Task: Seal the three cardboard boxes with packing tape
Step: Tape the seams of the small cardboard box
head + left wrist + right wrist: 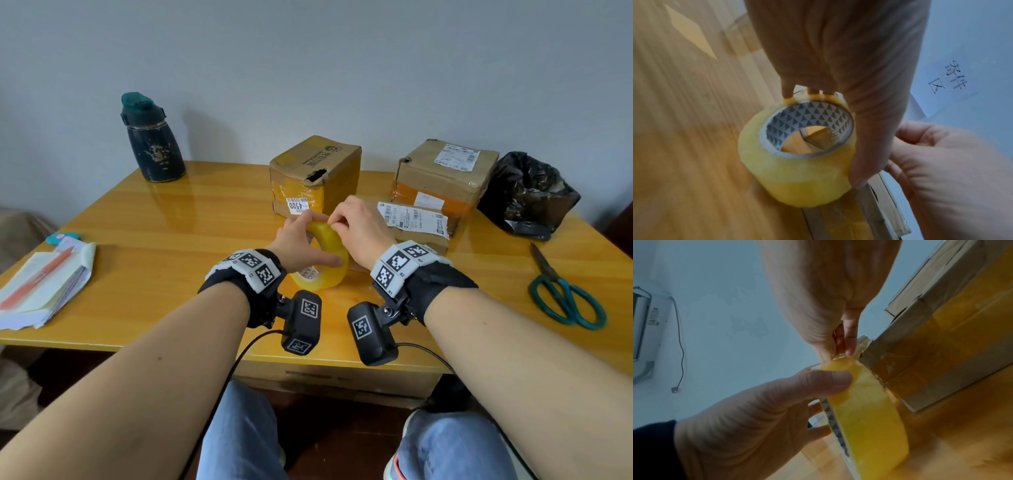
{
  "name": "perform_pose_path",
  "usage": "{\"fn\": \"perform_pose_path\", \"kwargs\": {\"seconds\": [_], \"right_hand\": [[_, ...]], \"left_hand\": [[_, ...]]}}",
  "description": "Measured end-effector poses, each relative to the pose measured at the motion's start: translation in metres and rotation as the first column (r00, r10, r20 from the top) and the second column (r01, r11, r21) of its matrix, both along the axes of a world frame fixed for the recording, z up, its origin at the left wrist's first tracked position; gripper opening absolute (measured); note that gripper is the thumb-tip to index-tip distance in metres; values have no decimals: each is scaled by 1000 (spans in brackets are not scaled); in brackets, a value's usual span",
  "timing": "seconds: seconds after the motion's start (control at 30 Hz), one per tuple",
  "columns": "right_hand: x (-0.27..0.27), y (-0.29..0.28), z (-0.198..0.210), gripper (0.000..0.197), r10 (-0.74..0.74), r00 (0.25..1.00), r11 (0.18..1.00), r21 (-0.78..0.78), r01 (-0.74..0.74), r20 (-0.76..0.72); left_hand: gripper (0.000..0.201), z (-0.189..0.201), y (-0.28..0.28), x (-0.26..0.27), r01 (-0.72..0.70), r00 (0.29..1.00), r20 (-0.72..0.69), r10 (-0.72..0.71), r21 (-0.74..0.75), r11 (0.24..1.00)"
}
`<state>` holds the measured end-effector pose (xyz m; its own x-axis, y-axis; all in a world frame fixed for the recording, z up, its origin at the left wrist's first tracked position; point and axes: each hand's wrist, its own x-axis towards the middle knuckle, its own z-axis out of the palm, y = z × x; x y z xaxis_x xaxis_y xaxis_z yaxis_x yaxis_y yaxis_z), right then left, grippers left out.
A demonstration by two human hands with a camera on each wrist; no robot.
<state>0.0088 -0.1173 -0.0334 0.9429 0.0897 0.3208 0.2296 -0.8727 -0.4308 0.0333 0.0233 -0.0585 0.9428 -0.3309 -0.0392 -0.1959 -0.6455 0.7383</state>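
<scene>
Left hand grips tape roll upright on desk, steadying it; right hand pinches at roll's top, likely hunting the tape end. Three boxes wait behind, nearest box just beside.

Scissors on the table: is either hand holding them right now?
No. The scissors lie untouched at the table's right side, while the left hand and right hand are both on the tape roll.

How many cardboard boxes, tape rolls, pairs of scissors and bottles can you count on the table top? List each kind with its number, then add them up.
Cardboard boxes: 3
Tape roll: 1
Scissors: 1
Bottle: 1
Total: 6
</scene>
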Motion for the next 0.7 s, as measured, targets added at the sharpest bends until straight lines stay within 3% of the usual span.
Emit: {"fn": "perform_pose_path", "kwargs": {"seconds": [0.7], "right_hand": [[0, -1, -10, 15, 48, 993, 997, 49, -53, 106]], "left_hand": [[74, 5, 8, 9, 44, 994, -94, -52, -82, 996]]}}
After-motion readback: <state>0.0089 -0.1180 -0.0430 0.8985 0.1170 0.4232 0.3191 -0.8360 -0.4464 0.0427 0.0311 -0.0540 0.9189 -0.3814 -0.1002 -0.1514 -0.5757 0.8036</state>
